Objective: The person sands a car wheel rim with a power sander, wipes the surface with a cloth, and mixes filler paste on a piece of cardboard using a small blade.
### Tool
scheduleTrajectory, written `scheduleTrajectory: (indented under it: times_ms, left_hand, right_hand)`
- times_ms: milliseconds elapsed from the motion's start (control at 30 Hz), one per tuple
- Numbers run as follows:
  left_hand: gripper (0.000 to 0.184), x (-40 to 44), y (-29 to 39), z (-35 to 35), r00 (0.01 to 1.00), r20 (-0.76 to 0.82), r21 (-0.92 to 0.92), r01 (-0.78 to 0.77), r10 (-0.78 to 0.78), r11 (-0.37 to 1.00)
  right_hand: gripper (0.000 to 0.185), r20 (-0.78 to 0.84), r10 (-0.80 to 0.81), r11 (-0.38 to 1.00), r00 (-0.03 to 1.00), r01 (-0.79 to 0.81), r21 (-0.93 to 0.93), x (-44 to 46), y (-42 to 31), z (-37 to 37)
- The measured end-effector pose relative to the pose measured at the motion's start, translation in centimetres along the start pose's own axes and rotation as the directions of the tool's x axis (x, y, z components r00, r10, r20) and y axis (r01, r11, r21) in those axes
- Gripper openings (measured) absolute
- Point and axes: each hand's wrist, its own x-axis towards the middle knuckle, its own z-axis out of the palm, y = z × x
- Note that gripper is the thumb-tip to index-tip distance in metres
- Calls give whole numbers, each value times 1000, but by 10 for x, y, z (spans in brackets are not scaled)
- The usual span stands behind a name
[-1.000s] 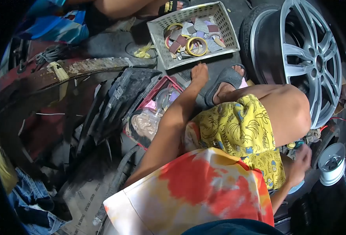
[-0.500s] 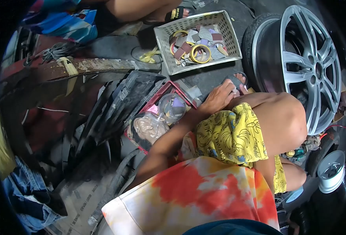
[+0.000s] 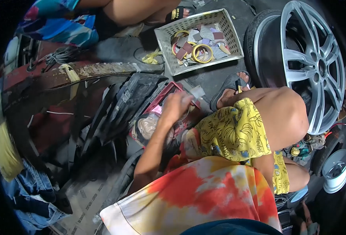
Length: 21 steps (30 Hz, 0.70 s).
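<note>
My left hand [image 3: 177, 105] hangs over a small red crate [image 3: 174, 85], its fingers blurred by motion and pointing toward the crate's right side. Whether it holds anything I cannot make out. Below it, a round clear tub [image 3: 186, 114] is mostly covered by the hand. A clear plastic bag [image 3: 147, 126] with pale contents lies in the crate beside the tub. My right arm [image 3: 264, 172] runs down behind the yellow patterned shorts [image 3: 235, 131]. Its hand is largely hidden behind my leg, and a small yellow thing [image 3: 240, 89] shows by my sandalled foot [image 3: 228, 92].
A pale plastic basket [image 3: 198, 69] holds tape rolls and sandpaper pieces. A silver alloy wheel rim [image 3: 318, 70] stands at right, with a white rim [image 3: 335, 172] below. Black plastic parts [image 3: 132, 92] lie left of the crate. Another person's leg [image 3: 137, 11] is at the top.
My left hand has moved left from beside my foot to above the red crate, covering most of the clear tub. My sandalled foot now shows more fully.
</note>
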Motion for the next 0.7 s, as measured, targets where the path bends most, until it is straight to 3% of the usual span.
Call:
scheduleTrajectory:
  times_ms: [67,133,167,233,400,500,567,600,667,700]
  left_hand:
    - [34,-6,-27,-13,984,-53,132,174,-168,976]
    - [37,-5,-59,-4,976,-112,225,207,-186,952]
    - [37,-1,-72,7,977,-111,225,205,-184,953]
    - [36,10,-89,30,952,-256,186,218,-167,958]
    - [33,31,-112,56,943,-290,105,201,-163,974]
    - [28,34,-117,58,938,-265,134,266,-224,955]
    - [23,29,-124,56,988,-67,70,144,-139,987]
    - [23,28,-131,57,988,-67,72,141,-136,987]
    - [23,24,-144,58,980,124,-54,-151,157,987]
    - [22,24,-136,54,984,-21,84,-173,175,981]
  right_hand:
    - [47,-33,-25,996,999,22,-83,13,7,-7]
    - [47,-58,-53,989,997,45,-138,21,11,-12]
    - [47,-68,-64,986,996,53,-160,22,12,-15]
    - [47,-87,-84,979,993,66,-195,21,15,-19]
    - [47,-129,-117,966,985,83,-246,22,21,-25]
    - [47,-137,-135,960,981,95,-263,22,22,-26]
    - [47,-147,-147,957,978,103,-272,20,22,-27]
    - [47,-150,-151,957,977,107,-271,20,22,-26]
    - [47,-152,-165,950,975,115,-290,20,23,-27]
    - [47,-155,-171,948,973,120,-294,20,23,-28]
